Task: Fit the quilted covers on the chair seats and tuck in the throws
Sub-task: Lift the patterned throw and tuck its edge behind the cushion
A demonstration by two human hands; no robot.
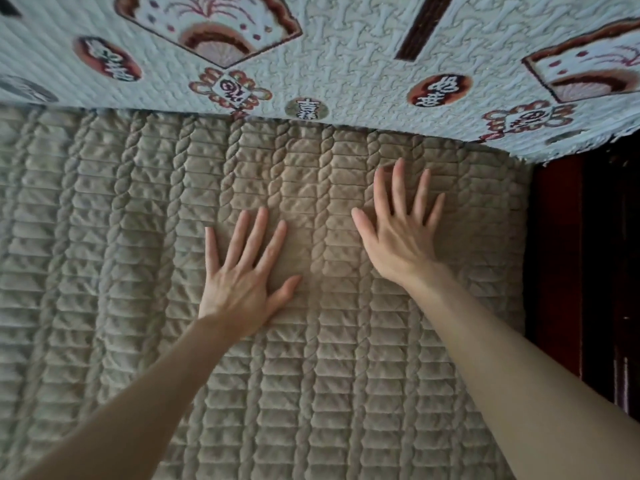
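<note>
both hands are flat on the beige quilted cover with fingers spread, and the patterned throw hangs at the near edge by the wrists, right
Not quite. The left hand and right hand do lie flat, fingers spread, on the beige quilted cover, but the patterned throw hangs at the far edge, beyond the fingertips, not near the wrists. The head view shows this.
</note>
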